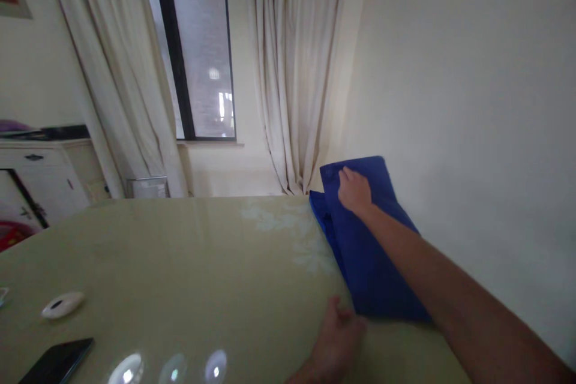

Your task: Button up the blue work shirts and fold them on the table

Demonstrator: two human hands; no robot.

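Observation:
A folded blue cloth point(364, 258) lies along the right edge of a glossy pale green table point(202, 264), next to the wall. My right hand point(354, 190) reaches out to the cloth's far end, fingers curled onto the fabric and gripping its top layer. My left hand point(337, 339) rests at the cloth's near corner, fingers bent and pinching the edge of the fabric against the table.
A white oval object point(63, 304) and a black phone point(57, 362) lie at the table's near left. Cream curtains point(297, 66) and a dark-framed window point(198, 54) are behind. A white cabinet point(42, 177) stands at left. A plain wall point(472, 102) borders the right.

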